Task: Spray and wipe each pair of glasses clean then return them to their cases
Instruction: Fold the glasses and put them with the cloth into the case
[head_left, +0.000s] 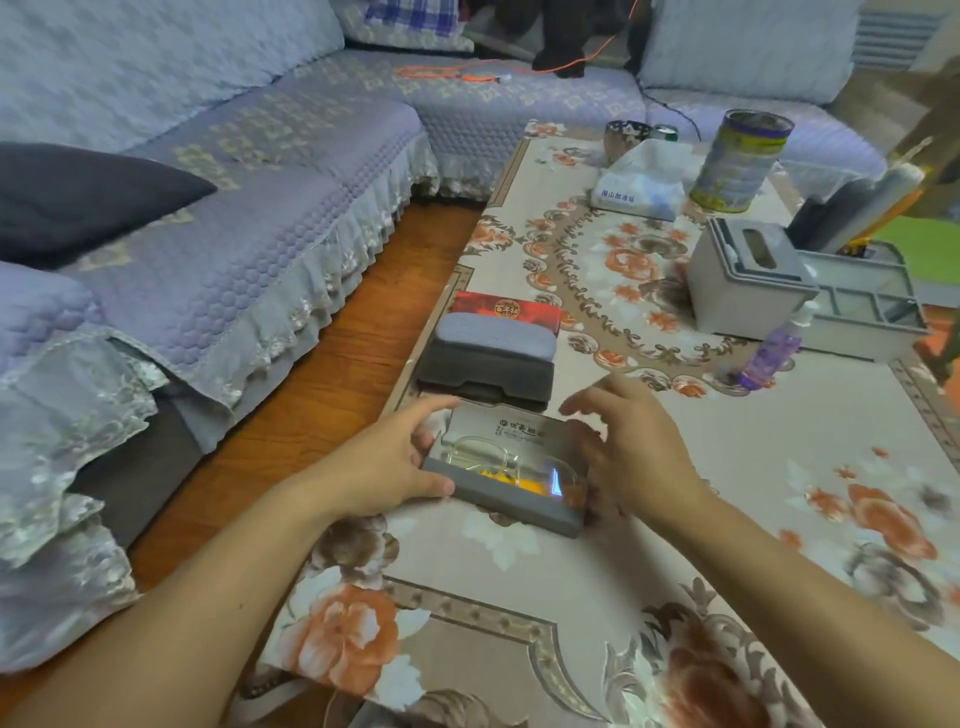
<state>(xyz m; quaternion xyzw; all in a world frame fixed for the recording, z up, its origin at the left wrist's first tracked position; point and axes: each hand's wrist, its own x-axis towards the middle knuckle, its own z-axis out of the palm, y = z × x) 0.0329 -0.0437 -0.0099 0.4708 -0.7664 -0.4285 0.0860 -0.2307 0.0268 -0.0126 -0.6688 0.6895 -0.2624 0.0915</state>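
Left hand (400, 462) grips the left end of the open grey case (506, 483) at the table's (779, 519) near left edge, glasses (483, 454) lying inside (clear frames, over something yellow). Right hand (628, 447) hovers at the case's right end, fingers spread and loose. Three closed cases (491, 358) sit just beyond, spray bottle (774, 348) far right.

Glasses (480, 457) lie in the open case (511, 499); three closed cases (493, 358) stacked behind it.
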